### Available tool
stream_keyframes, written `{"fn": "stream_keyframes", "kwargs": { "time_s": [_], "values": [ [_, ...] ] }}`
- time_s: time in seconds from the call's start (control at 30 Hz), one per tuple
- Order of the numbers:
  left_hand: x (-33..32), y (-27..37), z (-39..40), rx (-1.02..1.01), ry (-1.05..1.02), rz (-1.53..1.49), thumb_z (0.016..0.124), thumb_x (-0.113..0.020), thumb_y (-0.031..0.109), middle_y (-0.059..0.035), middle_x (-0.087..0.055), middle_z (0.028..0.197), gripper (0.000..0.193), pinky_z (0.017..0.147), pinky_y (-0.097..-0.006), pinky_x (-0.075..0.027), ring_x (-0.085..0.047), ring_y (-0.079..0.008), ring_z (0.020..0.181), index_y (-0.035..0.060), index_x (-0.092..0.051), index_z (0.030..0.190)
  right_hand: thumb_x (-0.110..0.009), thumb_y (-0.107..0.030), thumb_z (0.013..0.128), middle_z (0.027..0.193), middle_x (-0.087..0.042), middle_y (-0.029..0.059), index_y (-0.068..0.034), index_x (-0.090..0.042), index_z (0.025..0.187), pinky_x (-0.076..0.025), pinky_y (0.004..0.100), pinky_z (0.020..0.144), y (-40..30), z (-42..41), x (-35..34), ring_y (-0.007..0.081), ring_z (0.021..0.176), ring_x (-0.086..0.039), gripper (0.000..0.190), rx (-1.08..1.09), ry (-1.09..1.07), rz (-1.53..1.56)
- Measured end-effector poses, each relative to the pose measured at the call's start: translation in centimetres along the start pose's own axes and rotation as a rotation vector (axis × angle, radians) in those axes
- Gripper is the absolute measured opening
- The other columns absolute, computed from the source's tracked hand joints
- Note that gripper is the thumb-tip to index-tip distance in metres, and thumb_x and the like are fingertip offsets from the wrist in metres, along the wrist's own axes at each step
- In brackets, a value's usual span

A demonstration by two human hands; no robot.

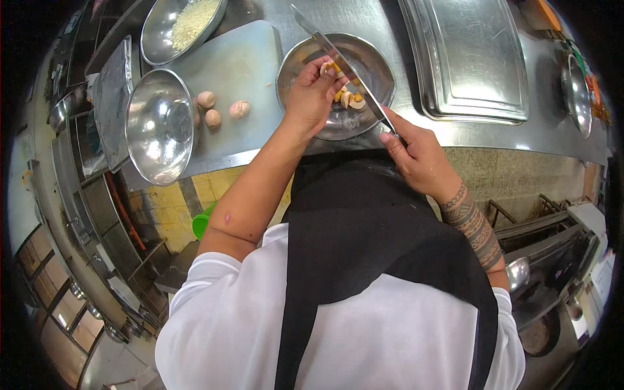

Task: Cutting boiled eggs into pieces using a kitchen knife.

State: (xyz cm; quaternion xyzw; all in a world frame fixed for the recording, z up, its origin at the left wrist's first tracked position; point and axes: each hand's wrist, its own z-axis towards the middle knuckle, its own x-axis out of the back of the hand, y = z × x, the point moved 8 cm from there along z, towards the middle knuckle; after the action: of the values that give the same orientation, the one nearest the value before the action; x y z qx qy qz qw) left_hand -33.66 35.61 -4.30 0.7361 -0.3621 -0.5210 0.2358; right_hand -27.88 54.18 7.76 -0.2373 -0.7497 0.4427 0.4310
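Note:
My left hand (pixel 312 92) pinches a piece of egg (pixel 327 69), white with orange-yellow yolk, above a wide metal bowl (pixel 375 61). The handle of a large kitchen knife (pixel 358 85) is in my right hand (pixel 420 153). Its long blade slants up and leftward across the bowl, close to my left fingertips; whether it touches the egg is unclear. Several cut egg pieces (pixel 352 100) with yolk lie in the bowl, partly behind the blade. To the left, several whole pinkish eggs (pixel 239 109) rest on a white cutting board (pixel 239 53).
A tilted metal bowl (pixel 158 126) stands at the board's left edge, and another (pixel 156 29) behind it holds pale chopped food (pixel 195 24). A rectangular metal tray (pixel 473 58) lies right of the middle bowl. The steel counter's front edge (pixel 487 139) runs before me.

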Motion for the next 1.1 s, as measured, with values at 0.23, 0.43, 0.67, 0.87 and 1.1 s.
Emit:
{"fn": "stream_keyframes", "kwargs": {
  "time_s": [0.23,0.43,0.67,0.87,1.1],
  "values": [
    [-0.3,0.3,0.1,-0.051,-0.007,-0.049,0.105,-0.051,0.003,-0.0162,-0.059,0.133,0.027,0.110,-0.0387,-0.050,-0.061,-0.0253,0.123,-0.0018,-0.054,0.132,-0.059,-0.021,0.102,0.068,-0.055,0.0202,-0.006,-0.049,0.150,-0.049,0.0373,0.066,-0.5,0.2,-0.4,0.0315,0.060,-0.056,0.051,0.006,-0.033,-0.028],
    [-0.7,1.1,-0.1,-0.080,0.050,-0.117,0.105,-0.052,0.003,-0.0177,-0.060,0.134,0.025,0.110,-0.0389,-0.051,-0.061,-0.0276,0.123,-0.0011,-0.055,0.129,-0.060,-0.022,0.102,0.085,-0.066,0.0259,-0.007,-0.047,0.151,-0.053,0.0455,0.074,-0.4,0.1,-1.4,0.0426,0.077,-0.067,0.053,0.016,-0.043,-0.084],
    [-1.0,1.4,-0.4,-0.037,0.068,-0.244,0.103,-0.052,0.001,-0.0189,-0.060,0.135,0.026,0.109,-0.0407,-0.051,-0.060,-0.0296,0.125,-0.0023,-0.055,0.129,-0.059,-0.020,0.102,0.081,-0.063,0.0220,-0.007,-0.045,0.152,-0.051,0.0429,0.071,-0.2,0.2,-1.9,0.0366,0.071,-0.061,0.053,0.070,0.033,-0.129],
    [0.0,0.7,0.1,0.039,-0.015,-0.187,0.103,-0.049,0.006,-0.0188,-0.061,0.134,0.029,0.107,-0.0455,-0.049,-0.061,-0.0301,0.122,-0.0024,-0.053,0.131,-0.057,-0.024,0.104,0.075,-0.063,0.0135,-0.004,-0.049,0.148,-0.052,0.0356,0.060,1.5,0.0,-1.6,0.0249,0.059,-0.062,0.048,-0.208,-0.105,0.205],
    [-0.5,0.4,1.1,0.272,-0.217,-0.496,0.103,-0.050,0.014,-0.0182,-0.062,0.133,0.038,0.108,-0.0444,-0.048,-0.060,-0.0306,0.124,-0.0068,-0.050,0.135,-0.048,-0.029,0.109,0.071,-0.055,0.0022,-0.005,-0.052,0.103,-0.046,0.0233,0.044,4.2,-0.7,-1.0,0.0094,0.048,-0.052,0.025,-0.349,-0.165,1.073]
  ]
}}
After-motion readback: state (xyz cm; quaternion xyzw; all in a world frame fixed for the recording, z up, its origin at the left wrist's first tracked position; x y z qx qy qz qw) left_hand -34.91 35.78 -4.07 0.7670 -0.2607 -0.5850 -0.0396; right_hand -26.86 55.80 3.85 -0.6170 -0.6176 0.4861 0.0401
